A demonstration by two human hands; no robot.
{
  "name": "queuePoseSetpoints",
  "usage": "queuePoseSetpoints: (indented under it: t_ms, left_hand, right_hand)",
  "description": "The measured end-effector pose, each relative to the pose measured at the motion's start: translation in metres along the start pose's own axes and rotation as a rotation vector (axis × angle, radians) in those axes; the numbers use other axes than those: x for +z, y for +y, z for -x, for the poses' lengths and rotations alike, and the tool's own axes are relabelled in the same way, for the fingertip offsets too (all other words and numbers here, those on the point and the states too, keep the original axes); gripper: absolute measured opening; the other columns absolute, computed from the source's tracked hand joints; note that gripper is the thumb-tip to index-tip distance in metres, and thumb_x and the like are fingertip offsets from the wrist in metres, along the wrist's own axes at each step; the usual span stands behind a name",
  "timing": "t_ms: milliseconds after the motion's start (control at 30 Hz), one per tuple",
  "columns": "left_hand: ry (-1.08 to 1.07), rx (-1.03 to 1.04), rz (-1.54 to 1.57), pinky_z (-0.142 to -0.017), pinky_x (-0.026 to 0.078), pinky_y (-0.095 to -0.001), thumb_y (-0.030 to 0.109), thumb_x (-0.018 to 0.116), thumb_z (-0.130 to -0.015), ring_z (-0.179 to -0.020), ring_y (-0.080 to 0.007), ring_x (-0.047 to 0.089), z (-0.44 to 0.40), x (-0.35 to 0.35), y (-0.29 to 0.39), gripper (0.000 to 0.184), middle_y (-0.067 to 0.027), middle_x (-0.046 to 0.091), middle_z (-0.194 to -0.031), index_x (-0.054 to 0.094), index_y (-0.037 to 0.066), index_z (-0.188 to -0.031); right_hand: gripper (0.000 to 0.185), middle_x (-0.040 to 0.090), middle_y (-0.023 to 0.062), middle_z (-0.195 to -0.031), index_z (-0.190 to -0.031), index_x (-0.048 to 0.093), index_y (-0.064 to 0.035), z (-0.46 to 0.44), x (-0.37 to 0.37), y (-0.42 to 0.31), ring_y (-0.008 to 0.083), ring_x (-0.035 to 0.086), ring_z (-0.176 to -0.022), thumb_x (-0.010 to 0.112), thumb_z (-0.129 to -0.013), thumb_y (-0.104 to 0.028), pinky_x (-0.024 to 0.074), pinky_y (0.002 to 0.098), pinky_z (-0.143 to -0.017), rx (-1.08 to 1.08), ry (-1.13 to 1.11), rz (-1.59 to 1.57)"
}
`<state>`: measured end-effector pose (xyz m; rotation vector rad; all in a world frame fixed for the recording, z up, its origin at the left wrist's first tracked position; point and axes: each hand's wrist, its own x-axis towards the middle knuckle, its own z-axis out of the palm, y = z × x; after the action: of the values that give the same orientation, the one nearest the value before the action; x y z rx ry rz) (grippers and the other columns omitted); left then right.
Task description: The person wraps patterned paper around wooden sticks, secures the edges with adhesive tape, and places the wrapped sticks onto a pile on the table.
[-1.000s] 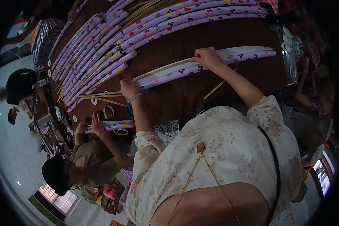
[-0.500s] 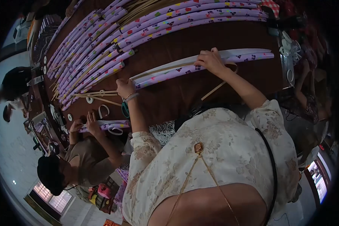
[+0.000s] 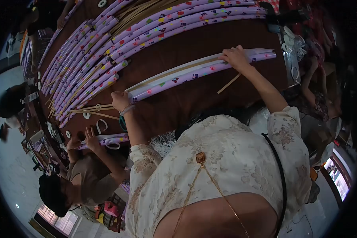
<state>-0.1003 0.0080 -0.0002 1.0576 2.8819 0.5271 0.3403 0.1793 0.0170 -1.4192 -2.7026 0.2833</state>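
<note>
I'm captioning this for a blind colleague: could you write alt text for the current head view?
A person's left hand grips a partly open purple patterned roll, right hand farther along it, with a tan strip down its white inside. More purple rolls lie beyond on the brown table; at lower left, a co-worker handles another roll.

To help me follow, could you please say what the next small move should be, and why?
Perhaps the right hand should lay the free end of the strip on along the roll, since it seems to jut off the near side, whereas up to that hand it lies lengthwise.
</note>
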Motion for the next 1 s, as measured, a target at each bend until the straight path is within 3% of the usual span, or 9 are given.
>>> queuePoseSetpoints:
  t_ms: [200,367,500,667,1000]
  left_hand:
    - [-0.022,0.026,-0.036,-0.069,0.047,-0.0435,0.023,0.07,-0.062,-0.074,-0.0352,0.061,-0.005,0.003,-0.008,0.032,-0.0139,0.063,-0.076,0.053,0.007,-0.084]
    - [-0.034,-0.004,-0.054,-0.068,0.048,-0.0425,0.027,0.073,-0.061,-0.075,-0.0331,0.061,-0.007,0.002,-0.01,0.034,-0.0128,0.062,-0.079,0.055,0.006,-0.081]
    - [0.012,0.036,-0.095,-0.069,0.048,-0.0423,0.027,0.073,-0.06,-0.075,-0.0328,0.061,-0.007,0.003,-0.009,0.036,-0.0128,0.062,-0.079,0.055,0.006,-0.084]
    - [-0.031,0.024,-0.058,-0.069,0.049,-0.0414,0.028,0.074,-0.059,-0.076,-0.0325,0.062,-0.007,-0.001,-0.007,0.04,-0.0129,0.063,-0.078,0.056,0.006,-0.086]
    - [-0.036,-0.009,-0.058,-0.069,0.049,-0.0411,0.029,0.074,-0.06,-0.077,-0.0329,0.061,-0.006,-0.002,-0.005,0.041,-0.0137,0.063,-0.081,0.056,0.006,-0.088]
  right_hand:
    - [0.028,0.059,0.0049,-0.067,-0.074,0.055,-0.0099,0.0,-0.005,0.04,0.0205,0.058,-0.067,0.056,-0.079,-0.037,0.0358,0.0331,-0.067,0.071,-0.058,0.061]
    - [0.026,0.059,0.005,-0.068,-0.075,0.055,-0.0085,0.01,-0.004,0.06,0.0242,0.058,-0.068,0.057,-0.079,-0.034,0.0385,0.0347,-0.065,0.101,0.019,-0.017]
    - [0.025,0.06,0.0052,-0.069,-0.074,0.056,-0.0083,0.015,0.003,0.06,0.0249,0.057,-0.069,0.057,-0.08,-0.033,0.0386,0.036,-0.064,0.055,0.098,-0.013]
    - [0.026,0.061,0.005,-0.073,-0.073,0.057,-0.0089,0.006,-0.008,0.052,0.0226,0.058,-0.07,0.057,-0.079,-0.034,0.0378,0.0359,-0.065,0.137,-0.075,0.065]
    - [0.027,0.061,0.0051,-0.07,-0.071,0.061,-0.0096,0.002,-0.006,0.049,0.0215,0.057,-0.069,0.058,-0.079,-0.035,0.0327,0.0355,-0.072,0.181,-0.099,0.055]
